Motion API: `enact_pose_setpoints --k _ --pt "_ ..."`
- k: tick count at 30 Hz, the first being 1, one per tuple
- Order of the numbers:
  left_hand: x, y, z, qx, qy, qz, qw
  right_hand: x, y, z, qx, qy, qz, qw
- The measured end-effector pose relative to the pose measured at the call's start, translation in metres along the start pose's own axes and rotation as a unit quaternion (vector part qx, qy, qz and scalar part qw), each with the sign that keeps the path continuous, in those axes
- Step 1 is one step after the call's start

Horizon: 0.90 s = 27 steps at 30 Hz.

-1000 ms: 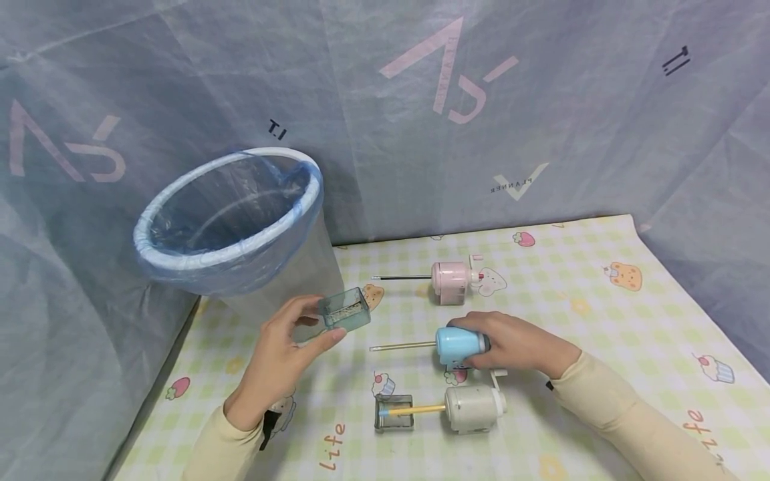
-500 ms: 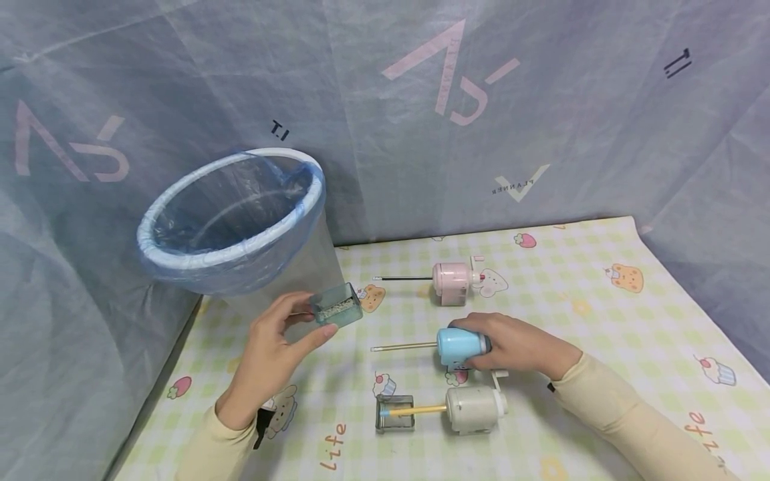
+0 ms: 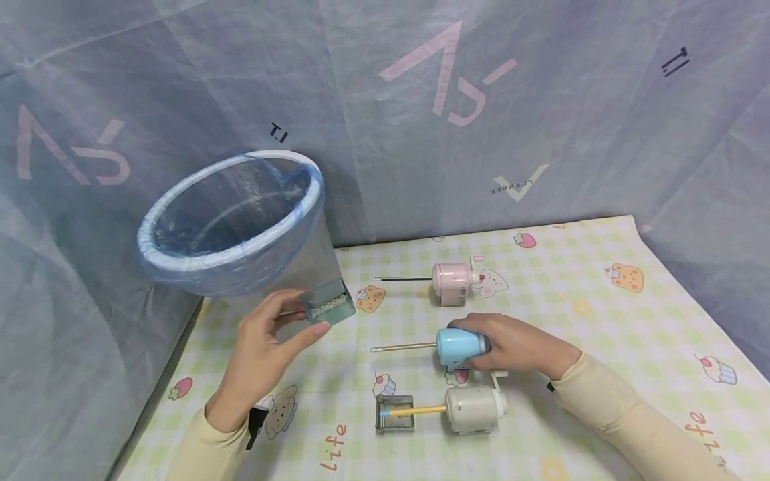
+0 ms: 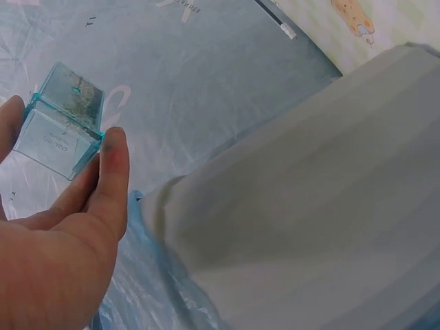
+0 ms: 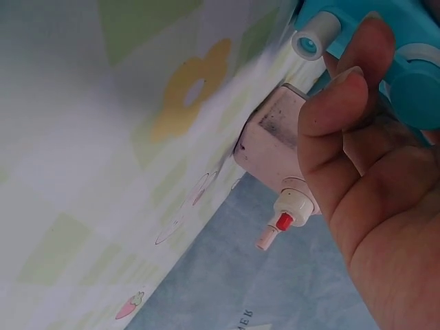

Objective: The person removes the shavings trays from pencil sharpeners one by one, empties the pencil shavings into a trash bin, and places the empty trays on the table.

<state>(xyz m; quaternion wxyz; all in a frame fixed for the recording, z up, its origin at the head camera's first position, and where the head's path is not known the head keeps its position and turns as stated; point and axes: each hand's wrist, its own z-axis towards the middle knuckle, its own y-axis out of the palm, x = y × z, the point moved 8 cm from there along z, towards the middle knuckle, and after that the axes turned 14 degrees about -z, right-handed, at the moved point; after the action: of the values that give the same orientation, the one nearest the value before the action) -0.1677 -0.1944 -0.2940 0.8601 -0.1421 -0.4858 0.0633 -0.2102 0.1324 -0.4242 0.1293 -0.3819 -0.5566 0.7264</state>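
Observation:
Between thumb and fingertips, my left hand (image 3: 259, 351) pinches a clear teal shavings drawer (image 3: 329, 302), raised beside the bin. Pale shavings lie inside it; the left wrist view shows the drawer (image 4: 60, 141) tilted, with darker crumbs in one end. My right hand (image 3: 520, 344) grips the crank end of a blue pencil sharpener (image 3: 457, 346) low over the cloth. A pencil (image 3: 403, 347) sticks out of its front, pointing left. In the right wrist view the fingers curl by the teal back of the sharpener (image 5: 419, 93) and its crank knob (image 5: 316, 38).
A bin with a blue liner over its rim (image 3: 231, 256) stands at the back left. Behind the blue sharpener sits a pink one (image 3: 451, 279) with a black pencil. Nearer lies a grey sharpener (image 3: 472, 409), its yellow pencil (image 3: 421, 409) reaching over a grey drawer (image 3: 395, 426).
My left hand has shifted left with the teal drawer, closer to the bin, and the drawer's tilt has changed a little. The right hand and the blue sharpener have stayed put.

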Motion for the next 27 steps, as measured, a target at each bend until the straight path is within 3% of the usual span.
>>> enact_pose_setpoints --k 12,20,27 --pt "0.012 -0.011 0.003 0.016 0.019 -0.005 0.9997 0.001 0.001 0.0 -0.002 0.001 0.006 1.0" --pt "0.031 -0.019 0.004 0.038 0.08 -0.023 0.9958 0.0 0.002 0.001 0.001 -0.008 0.026 1.0" --pt "0.043 -0.032 0.005 0.061 0.103 -0.041 0.992 0.001 0.003 0.0 -0.001 -0.005 0.027 1.0"
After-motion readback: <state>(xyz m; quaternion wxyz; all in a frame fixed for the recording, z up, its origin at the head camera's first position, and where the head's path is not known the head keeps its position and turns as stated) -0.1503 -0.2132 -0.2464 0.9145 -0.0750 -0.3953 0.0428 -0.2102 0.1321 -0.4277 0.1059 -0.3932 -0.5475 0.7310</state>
